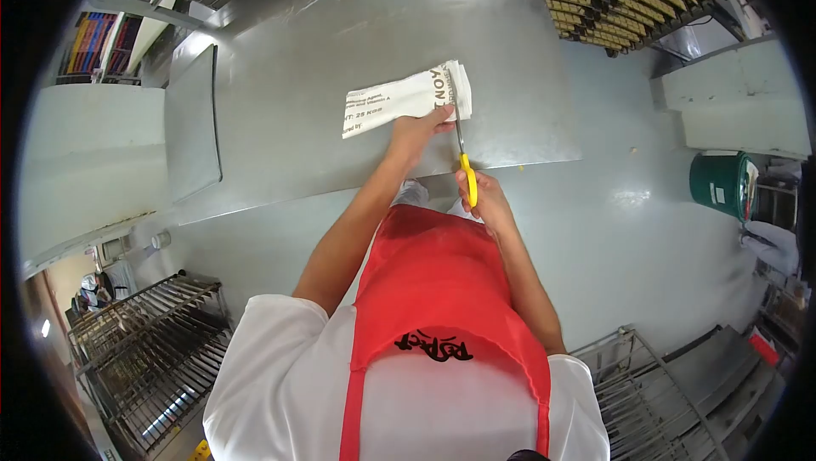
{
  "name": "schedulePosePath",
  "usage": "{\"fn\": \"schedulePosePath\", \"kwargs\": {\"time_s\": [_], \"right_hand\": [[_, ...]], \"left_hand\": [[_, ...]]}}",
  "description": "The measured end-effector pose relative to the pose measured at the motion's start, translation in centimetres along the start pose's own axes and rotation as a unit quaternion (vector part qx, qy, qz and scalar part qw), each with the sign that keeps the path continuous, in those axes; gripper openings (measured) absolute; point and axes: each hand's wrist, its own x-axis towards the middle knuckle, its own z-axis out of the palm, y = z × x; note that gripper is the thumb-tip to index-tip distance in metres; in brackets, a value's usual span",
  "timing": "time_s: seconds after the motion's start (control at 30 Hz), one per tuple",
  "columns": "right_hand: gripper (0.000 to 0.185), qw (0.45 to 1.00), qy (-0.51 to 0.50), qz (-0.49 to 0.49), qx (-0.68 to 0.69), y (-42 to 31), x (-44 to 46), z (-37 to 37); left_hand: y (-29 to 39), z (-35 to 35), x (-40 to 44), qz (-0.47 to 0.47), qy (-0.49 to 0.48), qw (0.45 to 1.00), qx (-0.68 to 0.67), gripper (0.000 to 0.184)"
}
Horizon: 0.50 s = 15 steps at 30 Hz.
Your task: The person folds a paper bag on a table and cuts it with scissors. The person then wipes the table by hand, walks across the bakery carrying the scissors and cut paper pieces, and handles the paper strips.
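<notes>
Folded printed sack [387, 107]: upper centre of frame, over metal table [280, 96]; probably light, pliable, slightly slick; best gripped at its lower edge, near the blades. Left hand [416, 132]: pinching that edge, sack extending above and to both sides of the fingertips. Yellow-handled scissors [469, 179]: blades at sack's right end; right hand's [487, 198] fingers curled around handles.
</notes>
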Motion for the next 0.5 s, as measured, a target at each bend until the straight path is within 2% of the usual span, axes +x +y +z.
{"fn": "schedulePosePath", "kwargs": {"time_s": [0.07, 0.3, 0.5], "right_hand": [[0.042, 0.999, 0.007, -0.02, 0.037, 0.1, -0.3, 0.5], [0.037, 0.999, 0.031, -0.022, 0.037, 1.1, -0.3, 1.1], [0.037, 0.993, 0.021, -0.079, 0.087, 2.4, -1.0, 1.9]], "left_hand": [[0.3, 0.2, -0.2, 0.008, 0.002, 1.0, 0.014, 0.031], [1.6, 0.8, -1.9, 0.059, -0.041, 0.99, 0.122, 0.031], [1.3, 0.9, -1.7, 0.103, -0.05, 0.98, 0.164, 0.028]]}}
